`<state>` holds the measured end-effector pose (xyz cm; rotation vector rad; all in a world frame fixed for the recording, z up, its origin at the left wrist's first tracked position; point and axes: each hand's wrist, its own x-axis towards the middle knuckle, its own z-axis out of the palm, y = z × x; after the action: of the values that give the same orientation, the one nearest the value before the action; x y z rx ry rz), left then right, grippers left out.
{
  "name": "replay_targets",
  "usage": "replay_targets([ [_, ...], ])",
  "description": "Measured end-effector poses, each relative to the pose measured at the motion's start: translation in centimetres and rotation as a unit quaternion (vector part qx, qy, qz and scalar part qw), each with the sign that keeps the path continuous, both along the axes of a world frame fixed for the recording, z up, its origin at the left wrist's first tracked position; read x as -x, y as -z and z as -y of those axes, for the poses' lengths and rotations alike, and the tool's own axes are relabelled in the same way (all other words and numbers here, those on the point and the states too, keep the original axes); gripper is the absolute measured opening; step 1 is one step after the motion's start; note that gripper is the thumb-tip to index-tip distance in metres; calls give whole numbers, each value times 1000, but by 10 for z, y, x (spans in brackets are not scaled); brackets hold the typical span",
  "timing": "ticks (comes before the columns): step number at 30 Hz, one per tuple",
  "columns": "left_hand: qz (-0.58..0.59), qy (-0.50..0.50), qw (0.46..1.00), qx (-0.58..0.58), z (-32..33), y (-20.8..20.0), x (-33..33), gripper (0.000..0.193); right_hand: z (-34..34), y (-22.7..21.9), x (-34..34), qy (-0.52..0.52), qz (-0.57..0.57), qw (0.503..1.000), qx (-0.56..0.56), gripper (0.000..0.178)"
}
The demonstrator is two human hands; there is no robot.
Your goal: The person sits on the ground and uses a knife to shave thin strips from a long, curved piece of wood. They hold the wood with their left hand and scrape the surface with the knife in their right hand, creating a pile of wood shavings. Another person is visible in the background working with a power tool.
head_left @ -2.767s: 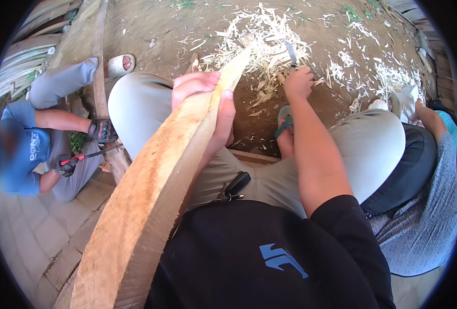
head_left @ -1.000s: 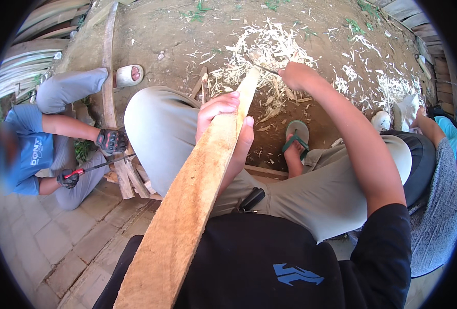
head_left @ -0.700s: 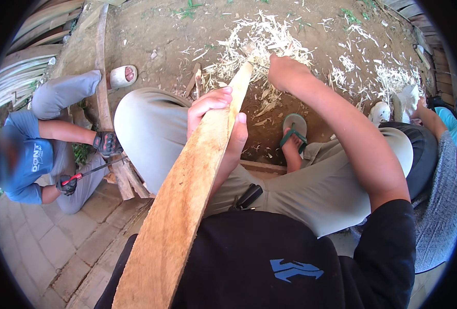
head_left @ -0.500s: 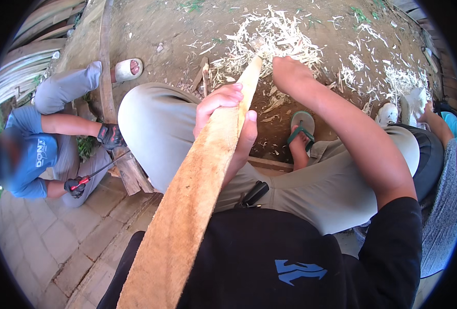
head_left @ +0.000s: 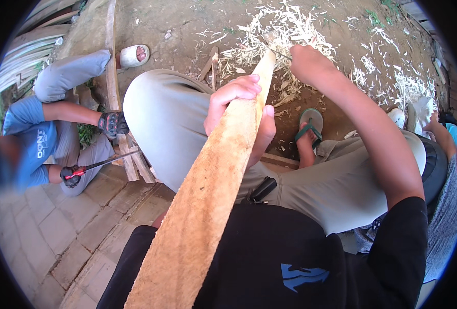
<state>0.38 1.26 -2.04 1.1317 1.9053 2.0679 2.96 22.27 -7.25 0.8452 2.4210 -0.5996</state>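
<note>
A long pale wooden plank (head_left: 208, 175) runs from the lower edge, across my lap, to a narrowed tip over the ground. My left hand (head_left: 238, 105) is wrapped round it below that tip, fingers on one side and thumb on the other. Beside the tip, my right hand (head_left: 311, 67) is closed in a fist. From the fist a knife (head_left: 282, 53) sticks out leftward, its thin dark blade lying across the plank's end. The knife's handle is hidden in my fingers.
Wood shavings (head_left: 259, 31) cover the dirt beyond the plank. On the left sits a person wearing gloves, one gripping a red-handled tool (head_left: 102, 162) with a long dark shaft beside wooden pieces (head_left: 135, 164). Another person's arm (head_left: 442, 131) shows at the right. My sandalled foot (head_left: 308, 131) rests below.
The plank's tip, my left hand and my right hand appear slightly farther right in the view. The knife blade now shows across the tip. The left person's tool points less steeply.
</note>
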Motion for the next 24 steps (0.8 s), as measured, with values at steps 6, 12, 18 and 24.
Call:
replay_targets([
  [6,-4,23,1000,-3,3,0,3,37,12,24,3,-27,-35,999,-18,25],
  [12,-23,40,999,19,4,-2,5,39,6,61,6,-50,-65,996,-43,24],
  [18,-18,52,998,32,6,-2,4,40,-25,70,9,16,-45,999,6,27],
  [24,5,34,998,43,4,-6,1,35,-30,23,19,-4,-13,1000,18,28],
])
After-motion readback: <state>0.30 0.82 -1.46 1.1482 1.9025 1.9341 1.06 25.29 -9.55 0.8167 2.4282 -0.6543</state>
